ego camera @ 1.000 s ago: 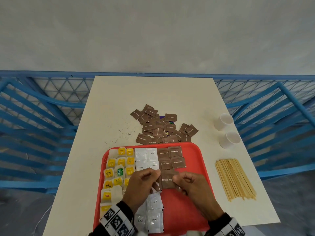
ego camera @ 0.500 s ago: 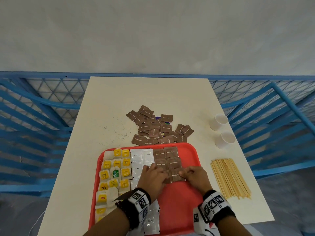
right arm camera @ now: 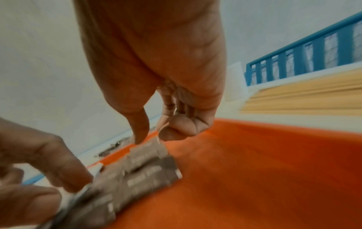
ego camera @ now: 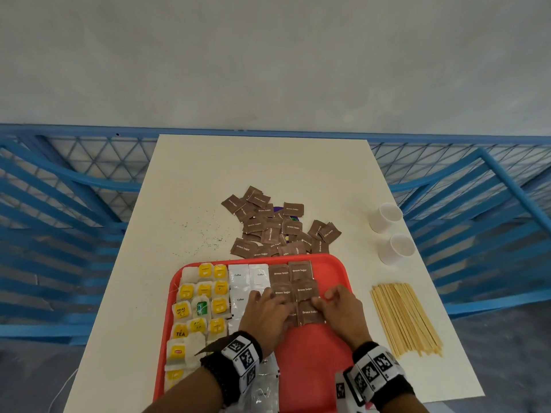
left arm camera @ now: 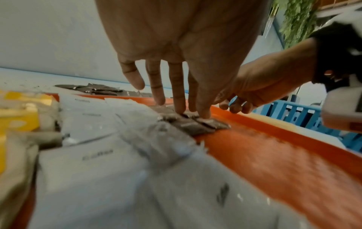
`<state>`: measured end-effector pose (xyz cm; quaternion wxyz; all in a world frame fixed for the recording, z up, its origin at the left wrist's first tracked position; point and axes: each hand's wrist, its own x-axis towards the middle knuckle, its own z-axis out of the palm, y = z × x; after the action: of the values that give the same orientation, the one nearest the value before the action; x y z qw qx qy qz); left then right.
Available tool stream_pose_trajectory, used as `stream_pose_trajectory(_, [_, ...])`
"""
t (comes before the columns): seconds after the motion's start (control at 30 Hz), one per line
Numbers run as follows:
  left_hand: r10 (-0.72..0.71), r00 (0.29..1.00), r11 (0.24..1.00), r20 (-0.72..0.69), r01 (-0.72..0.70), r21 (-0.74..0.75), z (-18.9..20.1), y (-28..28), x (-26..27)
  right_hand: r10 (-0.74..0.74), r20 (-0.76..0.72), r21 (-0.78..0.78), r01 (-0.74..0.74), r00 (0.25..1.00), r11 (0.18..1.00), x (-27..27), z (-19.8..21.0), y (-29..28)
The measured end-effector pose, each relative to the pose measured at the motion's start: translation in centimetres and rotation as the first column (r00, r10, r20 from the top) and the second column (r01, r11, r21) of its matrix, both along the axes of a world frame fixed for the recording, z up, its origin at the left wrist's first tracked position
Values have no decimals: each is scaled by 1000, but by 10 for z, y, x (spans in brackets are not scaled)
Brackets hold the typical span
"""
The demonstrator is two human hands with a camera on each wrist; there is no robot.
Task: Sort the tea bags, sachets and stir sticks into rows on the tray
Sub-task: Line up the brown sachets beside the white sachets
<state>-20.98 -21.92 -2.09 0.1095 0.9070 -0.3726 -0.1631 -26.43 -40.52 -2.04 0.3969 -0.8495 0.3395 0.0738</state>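
The red tray [ego camera: 313,368] holds columns of yellow-tagged tea bags [ego camera: 202,305], white coffee sachets [ego camera: 249,278] and brown sugar sachets [ego camera: 290,278]. My left hand [ego camera: 277,299] presses straight fingers [left arm camera: 181,108] down on the brown column. One more brown sugar sachet [ego camera: 310,312] lies flat at the column's near end, between both hands. My right hand [ego camera: 323,299] has its fingers curled. Its thumb [right arm camera: 140,136] and forefinger pinch that sachet's far right corner [right arm camera: 154,145]. A loose pile of brown sachets [ego camera: 277,228] lies on the table beyond the tray. Wooden stir sticks [ego camera: 405,317] lie to the tray's right.
Two white paper cups [ego camera: 386,217] [ego camera: 396,248] stand at the table's right edge, behind the sticks. Dark crumbs [ego camera: 205,236] speckle the white table left of the pile. Blue railings [ego camera: 59,234] flank the table on both sides. More white sachets [ego camera: 262,389] lie under my left wrist.
Both hands carried the brown sachet forward from above the tray's near part and laid it flat at the near end of the brown column. The left fingers have flattened onto the row.
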Motion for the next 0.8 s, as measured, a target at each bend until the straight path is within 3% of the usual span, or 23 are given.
stream_pose_trajectory(0.13, [81,974,974,-210,-122,-191,28,12,31,192,59,-117,-184,980,976,34,33,-10])
stream_pose_trajectory(0.27, [230,907,929,-353,-313,-199,43,37,84,291,-6,-191,-287,957,939,87,42,-21])
stream_pose_trajectory(0.37, [417,839,868,-349,-481,-120,36,59,125,378,-77,-164,-386,923,908,127,32,-13])
stream_pose_trajectory(0.47, [534,783,813,-321,-579,-60,23,75,151,390,-64,-151,-395,919,906,167,18,4])
stream_pose_trajectory(0.6, [533,771,815,-348,-578,-32,14,78,164,490,-49,-177,-490,871,854,209,3,23])
stream_pose_trajectory(0.73, [550,764,793,-336,-604,-75,6,68,177,562,-238,-254,-610,792,751,233,-7,32])
stream_pose_trajectory(0.8, [574,761,774,-302,-625,-104,5,57,185,554,-294,-248,-622,779,743,235,-11,34])
